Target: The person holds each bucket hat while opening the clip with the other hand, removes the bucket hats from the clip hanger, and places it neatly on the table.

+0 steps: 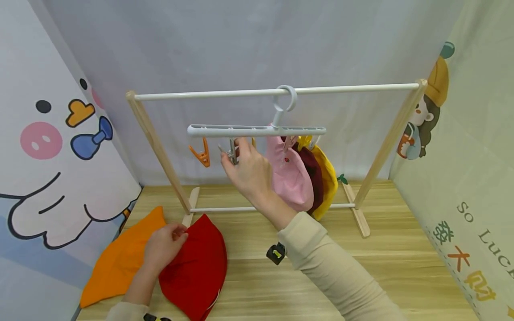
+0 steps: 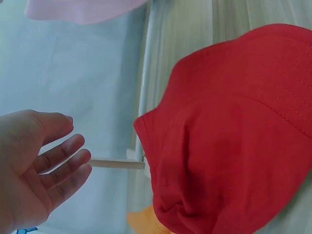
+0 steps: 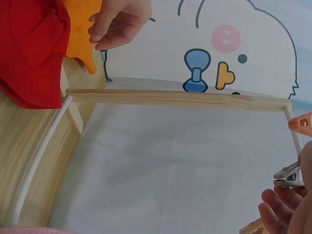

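Observation:
My right hand (image 1: 252, 171) is raised under the bar of a pale grey hanger (image 1: 233, 131) and pinches a grey clip (image 1: 232, 152) hanging there. In the right wrist view the clip (image 3: 287, 176) shows beside the curled fingers, its handles partly hidden by the hand. My left hand (image 1: 163, 247) hovers with relaxed fingers by a red bucket hat (image 1: 201, 267) and an orange hat (image 1: 120, 263). The left wrist view shows that palm (image 2: 41, 165) holding nothing, apart from the red hat (image 2: 229, 136). An orange clip (image 1: 202, 154) dangles at the hanger's left end.
The hanger hooks over the white rail of a wooden-sided rack (image 1: 377, 147). A pink hat (image 1: 291, 178), a maroon hat (image 1: 313, 171) and a yellow hat (image 1: 329, 174) hang from its right half. Printed cloth walls (image 1: 60, 187) enclose the wooden tabletop (image 1: 361, 276).

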`<action>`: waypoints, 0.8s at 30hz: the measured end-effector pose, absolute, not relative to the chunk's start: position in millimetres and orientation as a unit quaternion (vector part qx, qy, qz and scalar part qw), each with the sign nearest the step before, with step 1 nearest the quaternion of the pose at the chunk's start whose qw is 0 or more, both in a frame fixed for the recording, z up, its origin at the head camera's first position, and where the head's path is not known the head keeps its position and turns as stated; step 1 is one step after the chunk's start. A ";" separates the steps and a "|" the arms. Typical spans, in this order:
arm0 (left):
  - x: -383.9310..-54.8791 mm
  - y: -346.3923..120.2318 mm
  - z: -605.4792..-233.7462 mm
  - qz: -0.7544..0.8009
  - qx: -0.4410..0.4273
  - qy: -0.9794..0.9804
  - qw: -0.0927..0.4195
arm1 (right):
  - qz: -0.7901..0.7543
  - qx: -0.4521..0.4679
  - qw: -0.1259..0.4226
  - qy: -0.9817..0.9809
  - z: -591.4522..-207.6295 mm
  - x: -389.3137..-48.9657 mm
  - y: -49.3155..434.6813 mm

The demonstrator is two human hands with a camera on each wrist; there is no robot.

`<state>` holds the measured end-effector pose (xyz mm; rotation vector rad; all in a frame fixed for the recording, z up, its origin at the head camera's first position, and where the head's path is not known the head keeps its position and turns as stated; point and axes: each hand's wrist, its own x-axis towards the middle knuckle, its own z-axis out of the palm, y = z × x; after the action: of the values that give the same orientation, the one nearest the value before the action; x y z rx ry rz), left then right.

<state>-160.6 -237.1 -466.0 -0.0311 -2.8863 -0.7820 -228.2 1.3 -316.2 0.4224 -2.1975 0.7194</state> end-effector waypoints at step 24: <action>-158.1 -207.5 -441.3 -0.257 -0.071 -0.957 0.113 | 0.291 0.191 0.366 -0.863 -312.6 -227.1 2.8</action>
<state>-158.1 -207.5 -441.3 -0.2080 -2.8080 -0.7551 -227.1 2.8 -312.6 0.4900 -2.2189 0.7476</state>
